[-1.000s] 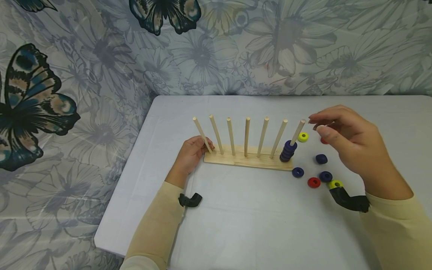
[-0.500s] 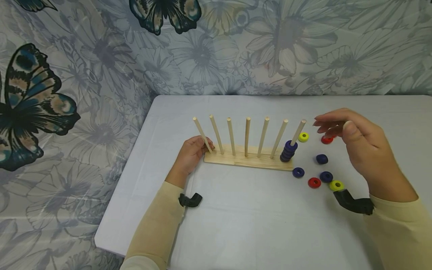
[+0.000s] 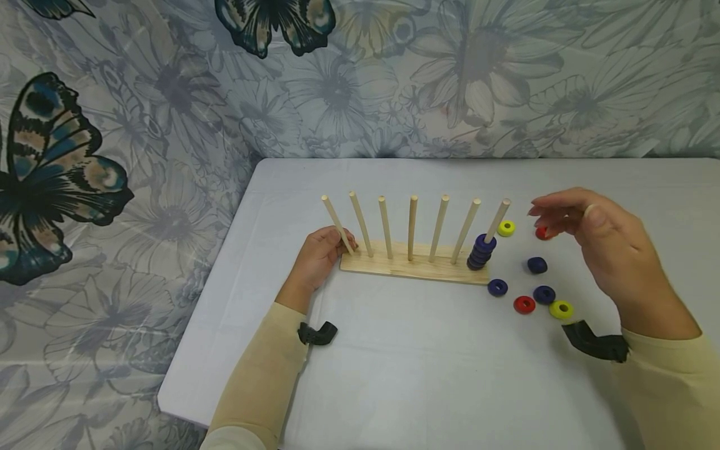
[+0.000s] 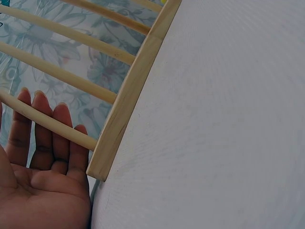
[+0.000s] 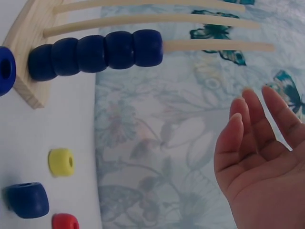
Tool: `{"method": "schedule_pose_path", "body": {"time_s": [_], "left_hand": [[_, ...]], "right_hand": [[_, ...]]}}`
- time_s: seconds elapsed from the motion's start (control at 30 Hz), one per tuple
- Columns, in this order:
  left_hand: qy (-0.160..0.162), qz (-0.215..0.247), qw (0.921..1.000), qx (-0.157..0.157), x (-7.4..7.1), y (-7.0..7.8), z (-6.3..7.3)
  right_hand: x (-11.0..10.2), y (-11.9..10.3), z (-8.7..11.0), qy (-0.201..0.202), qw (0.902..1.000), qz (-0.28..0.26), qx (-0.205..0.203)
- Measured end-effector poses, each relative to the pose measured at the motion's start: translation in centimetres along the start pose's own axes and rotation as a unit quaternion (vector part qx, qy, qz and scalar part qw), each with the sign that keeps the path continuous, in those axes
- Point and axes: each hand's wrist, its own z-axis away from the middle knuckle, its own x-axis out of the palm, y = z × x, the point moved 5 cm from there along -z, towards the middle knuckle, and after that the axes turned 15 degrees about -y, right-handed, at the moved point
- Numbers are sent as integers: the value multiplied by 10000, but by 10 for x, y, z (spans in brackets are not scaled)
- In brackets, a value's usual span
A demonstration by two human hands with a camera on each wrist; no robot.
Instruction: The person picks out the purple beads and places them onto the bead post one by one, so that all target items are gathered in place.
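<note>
A wooden pegboard (image 3: 416,262) with several upright pegs stands on the table. On its rightmost peg sits a stack of several dark blue beads (image 3: 480,252), also seen in the right wrist view. My left hand (image 3: 318,256) is at the board's left end, its fingers (image 4: 43,133) extended behind the end peg (image 4: 52,126); whether they touch it I cannot tell. My right hand (image 3: 613,256) hovers right of the stack with relaxed fingers, holding nothing. Below it lie loose beads: blue (image 3: 537,265), yellow (image 3: 506,228) and red (image 3: 542,232), the last partly hidden by fingertips.
Nearer the front, a blue bead (image 3: 497,287), a red bead (image 3: 524,305), another blue bead (image 3: 544,295) and a yellow bead (image 3: 561,309) lie right of the board. The white table (image 3: 394,375) ends at a floral backdrop (image 3: 394,94).
My right hand has drawn a little to the right and down, away from the rightmost peg. My left hand, the board and the beads have stayed in place.
</note>
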Motion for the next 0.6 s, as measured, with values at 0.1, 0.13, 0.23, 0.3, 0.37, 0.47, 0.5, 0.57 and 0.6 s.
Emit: {"method": "schedule_pose_path", "body": {"time_s": [0.1,0.13,0.23,0.3,0.37,0.47,0.5,0.57,0.6], "left_hand": [[-2,20,10000,11,0,0,0],[-1,23,10000,7,0,1,0],[2,32,10000,-6,0,1,0],[3,29,10000,-15,0,1,0],[-4,28,10000,-9,0,1,0],[1,23,10000,-9,0,1,0],[-1,22,10000,-6,0,1,1],[1,23,10000,-7,0,1,1],[-1,24,10000,-10,0,1,1]], "right_hand": [[-2,4,5,114,9996,156,182],[-3,5,7,168,9993,207,252],[-7,8,12,300,9981,345,419],[-9,11,16,364,9973,397,492],[-12,14,19,407,9960,515,609],[-15,18,25,487,9911,774,970],[-16,19,26,479,9874,998,1128],[-18,21,29,470,9774,1451,1466],[-19,22,31,479,9722,1614,1625]]}}
